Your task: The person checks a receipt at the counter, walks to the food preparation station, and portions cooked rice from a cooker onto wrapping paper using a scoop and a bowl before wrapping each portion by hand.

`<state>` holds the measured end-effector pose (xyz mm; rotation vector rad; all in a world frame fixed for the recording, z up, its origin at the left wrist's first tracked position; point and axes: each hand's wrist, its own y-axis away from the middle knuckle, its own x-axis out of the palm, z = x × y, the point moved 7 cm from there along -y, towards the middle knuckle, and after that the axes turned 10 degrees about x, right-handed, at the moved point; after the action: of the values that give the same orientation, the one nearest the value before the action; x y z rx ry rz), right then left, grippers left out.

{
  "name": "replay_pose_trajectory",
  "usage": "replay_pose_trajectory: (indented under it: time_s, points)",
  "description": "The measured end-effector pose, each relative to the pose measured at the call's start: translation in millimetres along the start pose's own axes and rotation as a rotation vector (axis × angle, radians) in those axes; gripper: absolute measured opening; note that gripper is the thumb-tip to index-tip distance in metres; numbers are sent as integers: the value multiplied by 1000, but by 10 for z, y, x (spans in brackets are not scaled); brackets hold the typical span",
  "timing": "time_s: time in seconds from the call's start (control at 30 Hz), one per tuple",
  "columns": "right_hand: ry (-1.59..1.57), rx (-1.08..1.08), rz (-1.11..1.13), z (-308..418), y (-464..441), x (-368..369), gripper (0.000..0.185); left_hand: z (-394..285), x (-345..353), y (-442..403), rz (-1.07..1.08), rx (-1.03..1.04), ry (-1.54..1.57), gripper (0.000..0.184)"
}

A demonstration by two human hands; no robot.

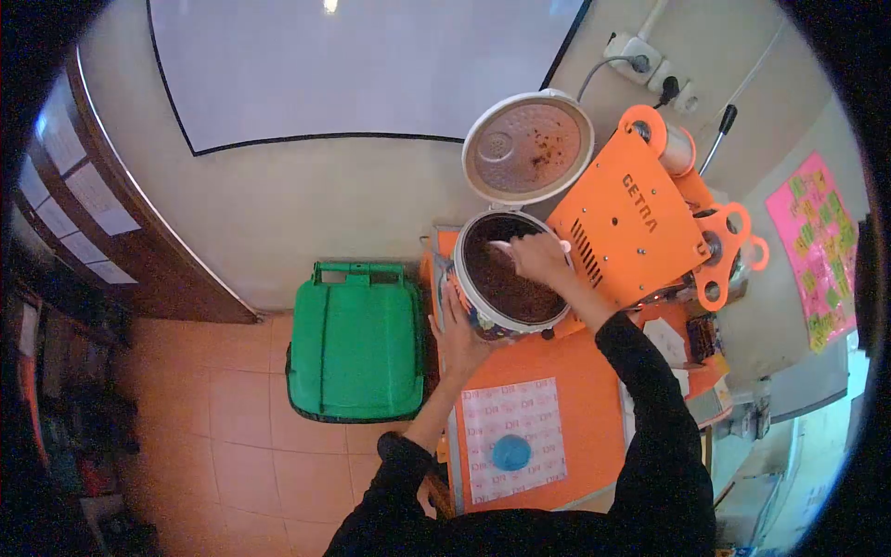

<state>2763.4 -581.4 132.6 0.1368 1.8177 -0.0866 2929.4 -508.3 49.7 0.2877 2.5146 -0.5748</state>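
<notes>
A rice cooker [471, 295] with a white rim and patterned side stands at the back of the orange table, its lid [529, 153] raised and spotted with brown bits. Dark brown, grainy food [509, 290] lies inside the pot. My right hand [538, 259] is over the pot, closed around a white spoon [501, 247] whose lower part dips toward the food. Against the cooker's left outer side rests my left hand [460, 342], fingers stretched out flat. Nearer to me, a round blue piece [511, 453] sits on printed paper [501, 408]; its kind is unclear.
Right of the cooker is an orange GETRA machine [631, 218] with a lever [719, 139]. A green lidded bin [357, 348] stands on the floor to the left. Wall sockets [640, 63] with plugged cords are above the machine. Several small items crowd the table's right side.
</notes>
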Motion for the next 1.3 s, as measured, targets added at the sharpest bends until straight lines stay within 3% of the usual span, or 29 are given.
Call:
replay_pose_trajectory:
  time_s: [0.27, 0.33, 0.47, 0.63, 0.77, 0.83, 0.93, 1.03, 1.3]
  points:
    - [160, -340, -160, 175, 425, -90, 20, 37, -18, 62, -20, -8, 40, 138]
    - [280, -255, -94, 33, 377, -174, 22, 77, 31, 77, -11, 12, 26, 140]
    - [286, -172, -213, -297, -72, -53, 25, 4, -19, 98, -9, -5, 19, 139]
    - [89, 93, 10, -204, -216, 167, 29, -4, -66, 76, -51, -1, -17, 132]
    - [25, 148, 101, -151, -115, 137, 30, -36, -130, 79, -14, -11, -49, 134]
    - [-134, 192, 49, -257, -86, 242, 29, -129, -230, 93, -25, -5, -28, 127]
    - [-262, -117, -106, -292, -9, 356, 30, -374, -638, 197, -119, 104, 140, 114]
    - [-230, -271, -178, 129, 233, -83, 31, -421, -342, 383, -205, 216, 193, 101]
    - [-361, -336, -245, 1344, 760, -468, 31, 167, 173, 536, -292, 264, 191, 67]
